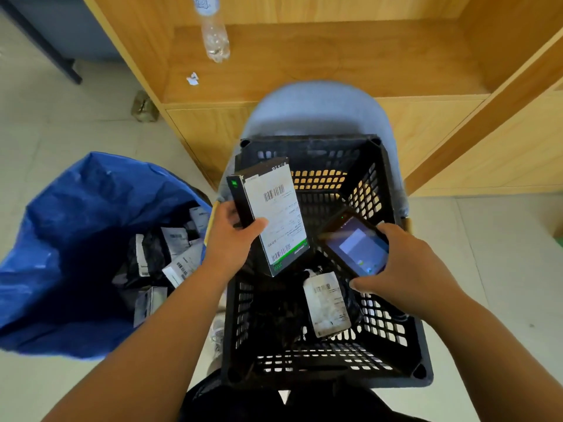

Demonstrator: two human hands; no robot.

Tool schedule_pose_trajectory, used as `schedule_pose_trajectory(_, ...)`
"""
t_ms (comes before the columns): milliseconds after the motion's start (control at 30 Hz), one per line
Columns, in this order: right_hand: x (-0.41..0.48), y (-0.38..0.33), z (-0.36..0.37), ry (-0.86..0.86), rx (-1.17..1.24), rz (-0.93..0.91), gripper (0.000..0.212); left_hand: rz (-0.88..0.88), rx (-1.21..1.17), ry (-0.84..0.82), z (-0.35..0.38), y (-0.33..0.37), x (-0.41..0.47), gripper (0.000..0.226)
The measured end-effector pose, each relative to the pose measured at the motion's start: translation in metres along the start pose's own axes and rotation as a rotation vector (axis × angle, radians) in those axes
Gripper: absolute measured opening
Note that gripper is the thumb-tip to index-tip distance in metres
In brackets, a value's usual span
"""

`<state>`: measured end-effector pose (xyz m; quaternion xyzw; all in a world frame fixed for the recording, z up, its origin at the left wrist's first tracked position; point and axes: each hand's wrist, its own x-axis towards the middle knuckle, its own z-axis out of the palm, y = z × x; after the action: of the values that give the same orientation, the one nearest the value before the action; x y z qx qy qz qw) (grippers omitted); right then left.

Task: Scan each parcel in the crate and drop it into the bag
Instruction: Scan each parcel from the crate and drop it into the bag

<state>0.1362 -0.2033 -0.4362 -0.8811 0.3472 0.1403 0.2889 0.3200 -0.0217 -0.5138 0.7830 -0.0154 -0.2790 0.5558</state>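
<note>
1. Head view, grips: left grip (231,239) is closed on the boxed parcel (271,214), thumb on the label's left edge and fingers behind. Right grip (405,269) is wrapped round the scanner (356,245), screen towards me.
2. Location: the box is tilted above the far-left part of the crate (380,324). A flat parcel (327,306) lies label-up on the crate floor. The bag (76,208) stands open to the left, with parcels (179,263) already inside.
3. Risk, misread: the label carries two barcodes, so the scanner may pick the wrong one. My thumb sits between them, and if it slides it covers a code.
4. Risk, no read: the scanner is blurred and I can't see its scan window, so the aim is unverified. A drop before the read is confirmed means an unscanned parcel in the bag.
5. Risk, bad drop: the bag's near edge sags just beside the crate, so an early release likely puts the box on the floor between them.
6. Risk, leftovers: the crate floor is dark. Black pouches may be hiding there, I can't tell.
</note>
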Motion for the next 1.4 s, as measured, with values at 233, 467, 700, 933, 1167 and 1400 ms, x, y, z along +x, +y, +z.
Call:
schedule_pose_trajectory(233, 0.008, -0.069, 0.031, -0.064, -0.052, -0.141, 0.106, -0.061, -0.146, 0.195, -0.093, -0.018, -0.007, 0.031)
schedule_pose_trajectory(467, 0.014, -0.160, 0.082, -0.154, -0.126, -0.202, 0.099, -0.173, -0.134, 0.371, -0.210, -0.077, -0.006, 0.020)
schedule_pose_trajectory(700, 0.023, -0.237, 0.130, -0.211, -0.194, -0.204, 0.078, -0.336, 0.111, 0.493, -0.290, -0.148, 0.024, 0.049)
schedule_pose_trajectory(933, 0.038, -0.270, 0.164, -0.229, -0.273, -0.136, 0.084, -0.409, 0.348, 0.356, -0.318, -0.215, 0.074, 0.055)
schedule_pose_trajectory(1167, 0.049, -0.275, 0.189, -0.229, -0.335, -0.048, 0.099, -0.514, 0.483, 0.095, -0.312, -0.266, 0.104, 0.044)
schedule_pose_trajectory(1400, 0.048, -0.281, 0.191, -0.241, -0.343, -0.027, 0.096, -0.584, 0.602, -0.145, -0.317, -0.270, 0.100, 0.045)
